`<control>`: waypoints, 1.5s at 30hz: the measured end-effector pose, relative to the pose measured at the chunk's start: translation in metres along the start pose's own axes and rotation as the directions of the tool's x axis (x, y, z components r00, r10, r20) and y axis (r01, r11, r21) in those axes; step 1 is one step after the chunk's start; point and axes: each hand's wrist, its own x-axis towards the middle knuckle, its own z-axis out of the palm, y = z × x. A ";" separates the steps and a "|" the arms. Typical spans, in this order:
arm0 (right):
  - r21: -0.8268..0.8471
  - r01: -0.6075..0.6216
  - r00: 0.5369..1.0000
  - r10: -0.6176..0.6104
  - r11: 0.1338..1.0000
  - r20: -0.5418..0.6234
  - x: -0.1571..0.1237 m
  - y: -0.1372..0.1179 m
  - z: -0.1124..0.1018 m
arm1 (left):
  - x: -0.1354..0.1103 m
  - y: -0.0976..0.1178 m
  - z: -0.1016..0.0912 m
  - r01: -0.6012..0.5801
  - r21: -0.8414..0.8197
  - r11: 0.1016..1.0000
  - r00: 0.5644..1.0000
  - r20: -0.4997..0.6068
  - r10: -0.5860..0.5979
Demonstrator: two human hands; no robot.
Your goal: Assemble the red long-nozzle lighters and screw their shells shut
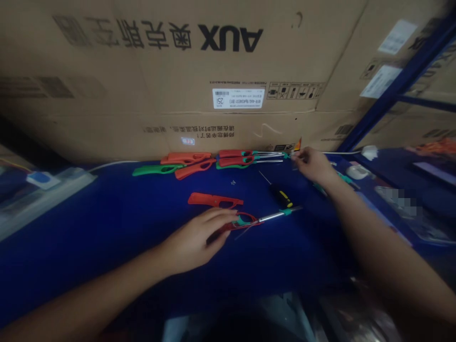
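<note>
Resting at frame centre, the left hand lies flat and loose-fingered on the handle of a red utility lighter whose metal nozzle points right, while the right hand, far nearer the stacked lighters at upper right, touches their nozzle tips, its grip unclear.

One head-worn view, looking forward and down across the blue table; close over it, left hand and right hand in from the lower edge; cardboard boxes behind.
</note>
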 end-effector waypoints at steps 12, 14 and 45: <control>0.835 0.072 0.806 -0.525 0.545 0.274 -0.120 -0.105 0.013 | 0.012 0.020 0.003 0.230 -0.724 0.651 0.926 -0.043 -0.374; 0.850 0.041 0.769 -0.560 0.526 0.309 -0.128 -0.110 0.010 | 0.012 0.024 0.000 0.249 -0.744 0.619 0.930 0.005 -0.369; 0.662 0.646 0.599 -0.790 0.379 -0.131 -0.123 -0.088 0.009 | 0.002 0.022 -0.014 0.105 -0.121 0.987 0.978 -0.169 -0.125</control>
